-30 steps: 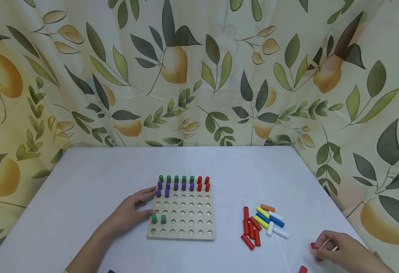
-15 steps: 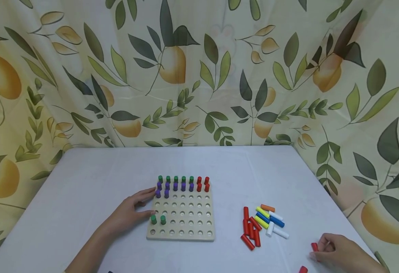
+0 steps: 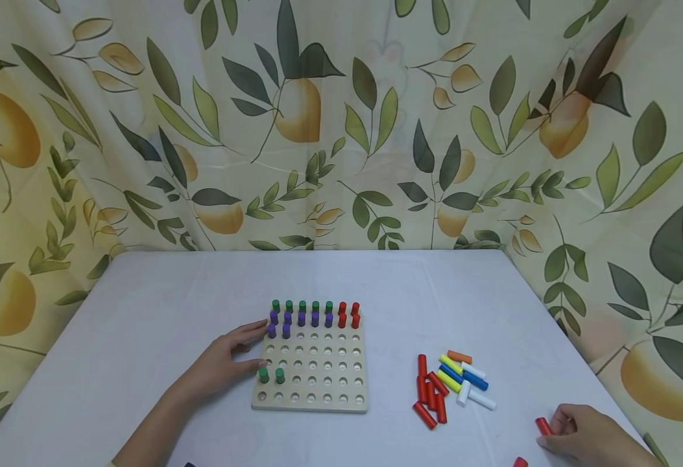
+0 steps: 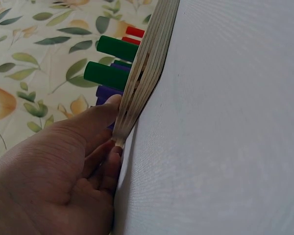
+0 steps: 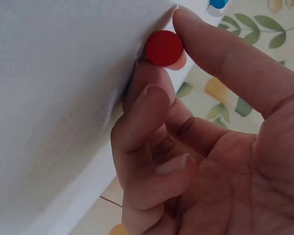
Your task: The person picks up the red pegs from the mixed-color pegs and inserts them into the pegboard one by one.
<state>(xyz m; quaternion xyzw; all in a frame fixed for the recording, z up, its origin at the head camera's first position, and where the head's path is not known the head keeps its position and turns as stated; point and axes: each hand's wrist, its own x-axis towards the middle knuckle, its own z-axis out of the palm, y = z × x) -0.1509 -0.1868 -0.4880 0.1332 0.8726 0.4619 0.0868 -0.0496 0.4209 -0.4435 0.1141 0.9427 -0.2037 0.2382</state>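
Note:
A pale wooden pegboard [image 3: 335, 389] stands on the table with green, purple and red pegs upright in its back rows. Two green pegs [image 3: 272, 375] stand near its front left. My left hand [image 3: 224, 363] holds the board's left side; in the left wrist view the thumb [image 4: 110, 105] lies at its upper edge, and the other fingers are bent beside it. At the right, my right hand [image 3: 589, 431] has a red peg [image 3: 543, 426] between thumb and index finger. The right wrist view shows that peg's round end [image 5: 164, 48] close to the cloth.
A pile of loose red pegs [image 3: 431, 392] lies right of the board, beside yellow, blue, white and orange pegs [image 3: 459, 359]. Another red peg [image 3: 519, 462] lies at the front edge of view. Patterned curtain [image 3: 341, 162] surrounds the white table [image 3: 201, 285].
My right hand has shifted slightly right and toward me, and more of the red peg shows beyond its fingertips. My left hand keeps its place on the pegboard.

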